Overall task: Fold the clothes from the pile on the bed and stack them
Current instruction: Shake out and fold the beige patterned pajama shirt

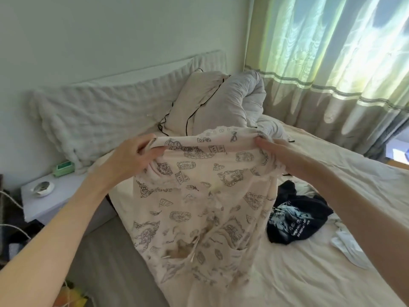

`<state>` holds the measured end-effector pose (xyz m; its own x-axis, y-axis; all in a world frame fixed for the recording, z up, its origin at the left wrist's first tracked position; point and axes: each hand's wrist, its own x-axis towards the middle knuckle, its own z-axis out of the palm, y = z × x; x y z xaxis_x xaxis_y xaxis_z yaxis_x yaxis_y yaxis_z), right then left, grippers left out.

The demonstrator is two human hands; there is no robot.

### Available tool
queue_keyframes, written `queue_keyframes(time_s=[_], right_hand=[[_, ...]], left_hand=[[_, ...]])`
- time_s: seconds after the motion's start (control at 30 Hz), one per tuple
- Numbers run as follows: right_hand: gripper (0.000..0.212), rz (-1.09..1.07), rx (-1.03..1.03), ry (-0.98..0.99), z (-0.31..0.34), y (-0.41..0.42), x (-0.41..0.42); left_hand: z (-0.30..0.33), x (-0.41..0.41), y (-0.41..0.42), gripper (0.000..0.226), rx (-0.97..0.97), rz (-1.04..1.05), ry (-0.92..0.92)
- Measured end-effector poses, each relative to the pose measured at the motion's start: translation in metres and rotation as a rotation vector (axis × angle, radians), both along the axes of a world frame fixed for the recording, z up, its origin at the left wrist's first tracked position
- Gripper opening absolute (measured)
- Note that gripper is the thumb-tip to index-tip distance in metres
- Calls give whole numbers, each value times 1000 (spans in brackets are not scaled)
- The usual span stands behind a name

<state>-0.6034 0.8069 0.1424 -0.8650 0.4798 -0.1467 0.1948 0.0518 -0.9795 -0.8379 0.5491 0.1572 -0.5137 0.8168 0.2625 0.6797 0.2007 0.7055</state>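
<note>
Both hands hold up a pale pink cotton garment printed with dark line drawings (199, 196) above the near edge of the bed with its cream sheet (309, 273). The left hand (132, 158) grips the top hem at one end, fingers curled round the bunched cloth; the right hand (278, 154) pinches the other end of the same hem — thumb on the near side, fingers behind the fabric. The garment hangs down between them, its lower part draped onto the sheet. Just right of it lies a crumpled black T-shirt with a pale blue print (296, 220), and near that a white cloth (347, 247). At the head of the bed stand a cream pillow with black piping (194, 103) and a rolled white duvet (243, 94).
</note>
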Motion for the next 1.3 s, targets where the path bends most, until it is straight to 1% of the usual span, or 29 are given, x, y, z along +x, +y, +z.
queue_keyframes(time_s=[0.07,0.1,0.17,0.23,0.3,0.33,0.4,0.43,0.47,0.53,0.6,0.7,0.77,0.87,0.97,1.0,1.07,1.1,1.13,1.23,1.3], right_hand=[[39,57,-14,54,-4,-1,3],[33,72,-56,85,-4,-3,3],[32,111,-129,139,-5,-11,5],[31,152,-164,177,-6,-24,10],[24,145,-151,199,-8,-38,18],[25,113,-112,190,-9,-47,23],[36,-2,49,141,-14,-64,32],[36,-60,142,124,-17,-74,36],[32,-118,243,102,-20,-87,40],[35,-203,466,35,-24,-111,46],[38,-274,630,-7,-25,-136,54],[35,-395,756,31,-14,-161,63],[28,-442,781,79,-3,-174,69],[20,-437,766,145,14,-188,75],[16,-345,703,91,22,-189,76],[17,-304,672,54,21,-184,74],[26,-220,596,-11,16,-174,67],[30,-177,537,-25,12,-168,62],[30,-132,459,-22,7,-161,56],[9,11,180,35,-10,-131,32],[15,13,-6,76,-27,-102,5]], left_hand=[[-10,5,-7,32,68,73,35],[-14,8,-11,31,108,115,37],[-22,15,-21,18,180,187,32],[-27,21,-33,30,206,251,59],[-30,26,-45,35,205,266,53],[-32,30,-52,33,204,259,50],[-36,39,-67,25,188,260,61],[-37,45,-75,32,173,276,93],[-40,50,-83,44,138,303,157],[-39,60,-100,63,42,398,366],[-32,70,-116,66,7,458,494],[-17,81,-135,59,92,425,548],[-7,82,-142,60,131,400,512],[3,74,-146,66,166,391,456],[3,63,-143,60,176,367,440],[1,59,-139,56,171,354,439],[-7,47,-131,54,119,327,441],[-14,39,-125,55,87,309,441],[-21,30,-118,57,58,289,435],[-43,-6,-91,65,-39,244,429],[-62,-35,-65,72,-146,216,427]])
